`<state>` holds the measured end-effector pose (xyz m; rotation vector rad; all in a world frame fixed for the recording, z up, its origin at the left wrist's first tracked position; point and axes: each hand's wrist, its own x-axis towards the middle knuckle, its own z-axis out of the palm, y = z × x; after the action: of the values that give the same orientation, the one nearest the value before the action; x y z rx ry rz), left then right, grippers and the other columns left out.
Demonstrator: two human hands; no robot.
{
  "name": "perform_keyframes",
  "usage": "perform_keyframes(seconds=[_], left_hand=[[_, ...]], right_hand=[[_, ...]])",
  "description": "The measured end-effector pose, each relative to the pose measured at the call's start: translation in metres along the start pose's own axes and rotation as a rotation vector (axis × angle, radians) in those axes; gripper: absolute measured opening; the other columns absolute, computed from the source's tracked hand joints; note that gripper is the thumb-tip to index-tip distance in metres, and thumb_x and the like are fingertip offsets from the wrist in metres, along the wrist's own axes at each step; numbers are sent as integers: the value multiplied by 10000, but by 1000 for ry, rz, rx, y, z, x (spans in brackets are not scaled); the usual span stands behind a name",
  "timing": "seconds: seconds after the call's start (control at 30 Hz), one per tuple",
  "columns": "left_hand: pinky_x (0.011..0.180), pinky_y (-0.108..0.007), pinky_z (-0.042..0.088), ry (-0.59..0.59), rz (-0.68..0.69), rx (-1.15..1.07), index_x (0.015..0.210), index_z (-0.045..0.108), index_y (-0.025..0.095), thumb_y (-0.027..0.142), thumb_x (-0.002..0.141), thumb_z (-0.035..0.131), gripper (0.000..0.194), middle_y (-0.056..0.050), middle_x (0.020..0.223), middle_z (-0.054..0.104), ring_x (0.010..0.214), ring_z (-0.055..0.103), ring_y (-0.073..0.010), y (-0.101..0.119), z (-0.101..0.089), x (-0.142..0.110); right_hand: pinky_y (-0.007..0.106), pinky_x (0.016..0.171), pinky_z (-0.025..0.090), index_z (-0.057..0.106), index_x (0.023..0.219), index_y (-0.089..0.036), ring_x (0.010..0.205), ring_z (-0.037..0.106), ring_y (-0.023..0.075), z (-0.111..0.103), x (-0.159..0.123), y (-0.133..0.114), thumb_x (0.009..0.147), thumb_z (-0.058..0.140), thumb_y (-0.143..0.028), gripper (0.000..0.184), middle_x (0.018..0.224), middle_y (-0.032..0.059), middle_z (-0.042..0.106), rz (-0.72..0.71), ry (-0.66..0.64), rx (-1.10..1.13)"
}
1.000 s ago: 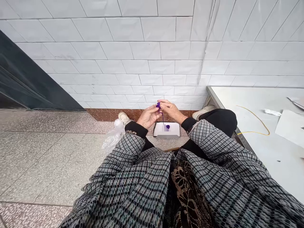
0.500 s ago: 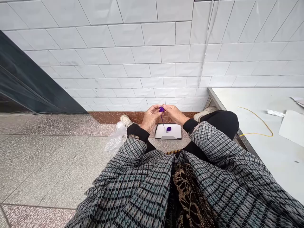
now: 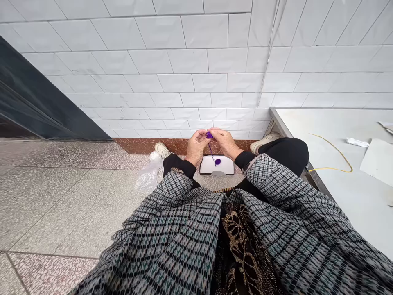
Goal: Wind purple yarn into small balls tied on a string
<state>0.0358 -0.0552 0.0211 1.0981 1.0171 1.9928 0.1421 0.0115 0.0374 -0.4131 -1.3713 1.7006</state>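
Note:
My left hand [image 3: 196, 146] and my right hand [image 3: 225, 142] meet in front of me, both pinched on a small purple piece [image 3: 209, 135] held between the fingertips. A thin purple thread [image 3: 211, 149] hangs from it down to a second small purple piece [image 3: 217, 161]. That piece lies in a white tray [image 3: 225, 165] on the floor between my feet. My checked sleeves reach forward on both sides.
A crumpled clear plastic bag [image 3: 150, 172] lies on the floor left of the tray. A white table [image 3: 344, 172] stands at the right with a yellow cord [image 3: 334, 152] and white papers [image 3: 377, 160]. A tiled wall is straight ahead, a dark panel [image 3: 37, 110] at left.
My hands stay pinched together on the purple piece and have shifted only slightly. The view has tilted a little.

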Motion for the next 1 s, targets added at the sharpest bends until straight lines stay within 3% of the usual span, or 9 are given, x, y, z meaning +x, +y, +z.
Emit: perform_keyframes(seconds=[0.33,0.47,0.67,1.0], left_hand=[[704,-249,534,21,-8,14,815,610,178,428,592,919,456,23,762,664,666,635,-102,0,5,-3],[662,-243,509,107,-33,70,795,596,167,358,648,882,375,28,705,653,620,624,-98,0,5,-2],[628,-250,492,165,-59,124,737,596,161,275,654,842,284,34,618,641,584,614,-111,1,6,-4],[622,-243,487,144,-113,37,753,588,162,276,630,842,304,37,620,637,579,609,-102,-1,7,-7]], right_hand=[[232,636,461,600,782,-173,647,504,90,3,-3,-5,730,785,-449,336,734,-32,570,-37,-53,10],[183,544,429,565,818,-181,617,530,73,-1,3,-14,832,697,-326,196,748,-40,565,-34,5,-158],[155,484,432,581,839,-157,517,561,66,-4,2,-31,835,687,-131,109,587,-56,578,140,-281,-307],[138,499,496,601,783,-123,470,604,59,1,-3,-34,857,662,-28,135,540,-32,635,300,-148,-117]])
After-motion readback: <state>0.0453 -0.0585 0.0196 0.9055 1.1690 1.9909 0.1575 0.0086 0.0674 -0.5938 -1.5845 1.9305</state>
